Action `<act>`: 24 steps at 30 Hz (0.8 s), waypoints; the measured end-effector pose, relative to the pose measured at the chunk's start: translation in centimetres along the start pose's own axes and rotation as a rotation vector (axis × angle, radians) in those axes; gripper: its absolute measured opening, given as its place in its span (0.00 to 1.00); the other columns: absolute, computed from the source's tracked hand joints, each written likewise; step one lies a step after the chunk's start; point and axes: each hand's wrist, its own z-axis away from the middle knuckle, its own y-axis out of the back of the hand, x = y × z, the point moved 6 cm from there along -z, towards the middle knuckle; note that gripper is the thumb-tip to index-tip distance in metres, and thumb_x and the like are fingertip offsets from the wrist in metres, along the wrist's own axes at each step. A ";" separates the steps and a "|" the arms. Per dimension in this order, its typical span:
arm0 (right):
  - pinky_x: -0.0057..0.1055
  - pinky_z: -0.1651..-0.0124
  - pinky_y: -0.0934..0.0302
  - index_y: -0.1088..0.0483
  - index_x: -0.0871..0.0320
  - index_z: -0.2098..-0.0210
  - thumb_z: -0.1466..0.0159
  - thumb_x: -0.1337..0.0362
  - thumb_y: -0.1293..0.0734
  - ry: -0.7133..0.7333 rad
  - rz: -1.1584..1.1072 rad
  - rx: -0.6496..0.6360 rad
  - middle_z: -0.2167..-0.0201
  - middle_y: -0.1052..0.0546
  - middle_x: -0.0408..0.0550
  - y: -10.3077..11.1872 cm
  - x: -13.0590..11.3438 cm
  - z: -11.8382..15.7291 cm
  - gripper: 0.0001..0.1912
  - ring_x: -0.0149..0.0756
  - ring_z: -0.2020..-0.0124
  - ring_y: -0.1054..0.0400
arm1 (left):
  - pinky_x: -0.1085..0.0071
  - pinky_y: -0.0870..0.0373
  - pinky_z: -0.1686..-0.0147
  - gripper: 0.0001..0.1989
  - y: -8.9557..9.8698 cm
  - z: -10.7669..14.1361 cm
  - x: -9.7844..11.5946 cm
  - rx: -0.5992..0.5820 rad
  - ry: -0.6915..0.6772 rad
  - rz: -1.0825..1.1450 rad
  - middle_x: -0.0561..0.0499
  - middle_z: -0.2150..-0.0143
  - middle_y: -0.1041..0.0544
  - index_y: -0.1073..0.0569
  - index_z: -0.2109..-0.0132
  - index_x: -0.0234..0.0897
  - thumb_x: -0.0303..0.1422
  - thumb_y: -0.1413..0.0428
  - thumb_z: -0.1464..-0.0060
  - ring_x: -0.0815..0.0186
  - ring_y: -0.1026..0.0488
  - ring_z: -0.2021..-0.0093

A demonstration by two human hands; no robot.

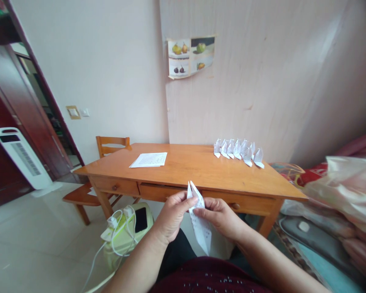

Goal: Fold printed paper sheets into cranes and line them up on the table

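Observation:
A long, pointed piece of folded paper [203, 236] with print on it is held upright in front of my body, just off the table's near edge. My left hand [176, 211] pinches its upper left side, thumb in front. My right hand [218, 213] grips the right side a little lower, with the thumb pressed on the paper. Two sharp tips stick up above my fingers. On the table's far right, several folded paper figures [238, 149] stand grouped in rows. A stack of printed sheets [149, 160] lies flat on the left part of the table.
The wooden table [183, 173] has drawers facing me, with a chair [112, 142] at its left end. Below left, a pale green box [128, 234] carries white cables and a phone [140, 219]. Plastic bags [343, 191] are piled at the right.

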 end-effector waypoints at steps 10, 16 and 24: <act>0.27 0.74 0.48 0.28 0.59 0.66 0.42 0.43 0.27 0.023 0.072 0.062 0.76 0.29 0.41 0.4 0.3 -0.3 0.24 0.27 0.78 0.42 | 0.70 0.33 0.65 0.15 0.6 -0.4 -0.7 0.107 -0.024 -0.008 0.48 0.69 0.22 0.21 0.63 0.32 0.40 0.33 0.51 0.66 0.29 0.69; 0.27 0.75 0.50 0.29 0.59 0.68 0.41 0.42 0.28 0.067 0.093 0.103 0.78 0.32 0.41 0.9 0.4 -0.5 0.24 0.27 0.78 0.44 | 0.71 0.34 0.63 0.15 0.2 0.0 -0.6 0.114 -0.027 -0.032 0.48 0.66 0.21 0.22 0.60 0.34 0.38 0.32 0.52 0.67 0.28 0.68; 0.28 0.74 0.50 0.30 0.59 0.69 0.41 0.42 0.28 0.076 0.140 0.104 0.77 0.32 0.40 1.3 0.2 -0.3 0.24 0.27 0.78 0.44 | 0.73 0.42 0.70 0.13 0.8 -0.2 -0.8 0.154 -0.024 -0.039 0.52 0.73 0.25 0.23 0.68 0.33 0.37 0.31 0.55 0.71 0.36 0.73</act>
